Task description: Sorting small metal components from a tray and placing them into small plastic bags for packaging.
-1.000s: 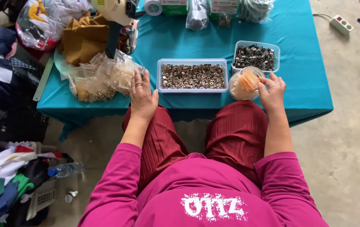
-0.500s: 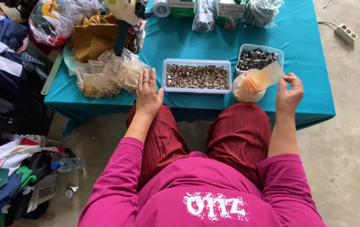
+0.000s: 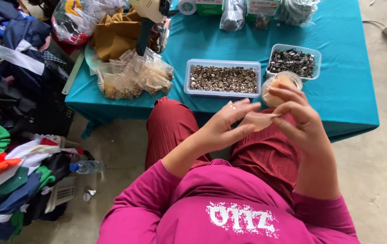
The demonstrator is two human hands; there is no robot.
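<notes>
Head view showed one small clear bag (image 3: pixel 259 120) pinched between the left hand (image 3: pixel 223 129) and right hand (image 3: pixel 299 119), above two trays (image 3: pixel 224 79) of metal parts.

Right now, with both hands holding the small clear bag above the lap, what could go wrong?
1. The small clear bag is pinched by left hand and right hand over the lap, not the table; dropped pieces may reach the floor.
2. The round tub stands near the table edge; a hand could knock it off.
</notes>
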